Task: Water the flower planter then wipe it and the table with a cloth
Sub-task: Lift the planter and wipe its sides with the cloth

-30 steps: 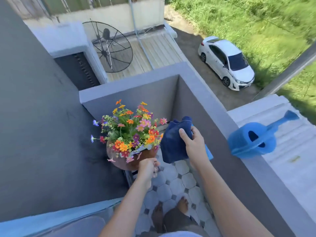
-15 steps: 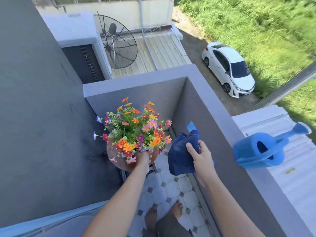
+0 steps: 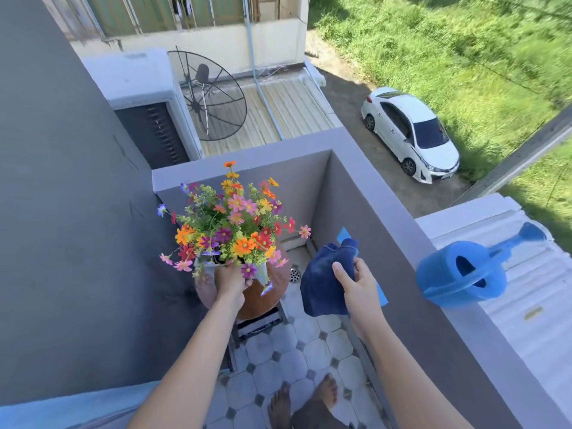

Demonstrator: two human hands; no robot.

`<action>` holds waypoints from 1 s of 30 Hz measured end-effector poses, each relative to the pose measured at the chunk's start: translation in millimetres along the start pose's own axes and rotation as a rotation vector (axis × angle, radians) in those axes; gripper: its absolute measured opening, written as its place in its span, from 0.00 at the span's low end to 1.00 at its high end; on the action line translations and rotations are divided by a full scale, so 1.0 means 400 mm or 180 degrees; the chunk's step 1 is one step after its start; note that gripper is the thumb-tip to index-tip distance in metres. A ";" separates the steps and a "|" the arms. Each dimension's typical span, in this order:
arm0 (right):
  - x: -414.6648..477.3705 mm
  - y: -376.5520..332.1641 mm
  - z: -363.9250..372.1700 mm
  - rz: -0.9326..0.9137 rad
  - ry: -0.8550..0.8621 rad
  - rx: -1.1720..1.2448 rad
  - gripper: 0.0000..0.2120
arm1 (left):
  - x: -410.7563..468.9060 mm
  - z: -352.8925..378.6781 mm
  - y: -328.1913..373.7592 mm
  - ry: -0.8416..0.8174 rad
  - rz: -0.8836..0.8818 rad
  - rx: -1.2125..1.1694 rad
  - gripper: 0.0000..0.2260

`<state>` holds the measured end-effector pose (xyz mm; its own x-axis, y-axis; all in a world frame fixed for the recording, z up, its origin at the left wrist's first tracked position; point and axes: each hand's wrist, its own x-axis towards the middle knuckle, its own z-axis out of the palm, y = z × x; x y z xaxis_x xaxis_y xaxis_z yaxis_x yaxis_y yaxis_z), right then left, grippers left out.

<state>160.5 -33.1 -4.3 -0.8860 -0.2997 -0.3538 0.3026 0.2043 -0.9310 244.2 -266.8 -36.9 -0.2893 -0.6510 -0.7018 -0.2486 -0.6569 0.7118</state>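
Observation:
A pale planter point(image 3: 263, 271) full of orange, pink and red flowers point(image 3: 232, 218) stands on a small round brown table point(image 3: 266, 300) in the balcony corner. My left hand point(image 3: 230, 281) is closed on the planter's front rim, under the blooms. To the right of the table, my right hand point(image 3: 359, 286) holds a crumpled dark blue cloth point(image 3: 322, 283) in the air, apart from the planter. A blue watering can point(image 3: 458, 274) lies on the parapet ledge at the right, with its spout pointing outward.
The grey parapet wall point(image 3: 402, 230) closes the balcony at the back and right; a dark wall point(image 3: 62, 243) stands on the left. The tiled floor point(image 3: 309, 351) has a drain point(image 3: 295, 274) beside the table. My bare feet point(image 3: 309, 400) are just behind the table.
My left hand has risen from the table's edge to the planter's front and closed on it. My right hand with the cloth has drifted slightly down and to the right.

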 end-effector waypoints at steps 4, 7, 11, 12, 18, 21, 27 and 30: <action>0.001 -0.024 0.043 -0.0012 0.0112 0.0295 0.07 | -0.073 -0.036 0.104 -0.0375 0.0460 0.0214 0.14; -0.015 -0.062 0.080 -0.0050 0.0173 0.0446 0.15 | -0.148 -0.054 0.195 -0.0677 0.0799 0.0486 0.17; -0.050 -0.146 0.151 -0.0601 -0.0216 0.0527 0.09 | -0.246 -0.038 0.281 -0.0986 0.1014 0.0658 0.13; -0.055 -0.165 0.171 -0.0790 -0.0309 0.0525 0.11 | -0.268 -0.027 0.294 -0.1009 0.1037 0.0691 0.13; -0.023 -0.286 0.203 -0.1368 0.0019 0.0661 0.07 | -0.360 0.012 0.327 -0.1167 0.1287 0.0872 0.17; 0.043 -0.368 0.175 -0.1476 0.0421 0.0750 0.05 | -0.396 0.004 0.342 -0.1288 0.1305 0.0798 0.18; 0.101 -0.452 0.183 -0.0889 0.0671 0.0685 0.05 | -0.425 0.024 0.373 -0.1413 0.1026 0.0445 0.16; 0.033 -0.447 0.225 -0.1356 0.0437 0.0441 0.08 | -0.422 0.048 0.402 -0.1214 0.1074 0.0294 0.15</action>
<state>126.2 -157.3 149.3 -0.9769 -0.2019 0.0693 -0.0626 -0.0394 -0.9973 235.2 -255.1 196.6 -0.6797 -0.6245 -0.3847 -0.1589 -0.3867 0.9084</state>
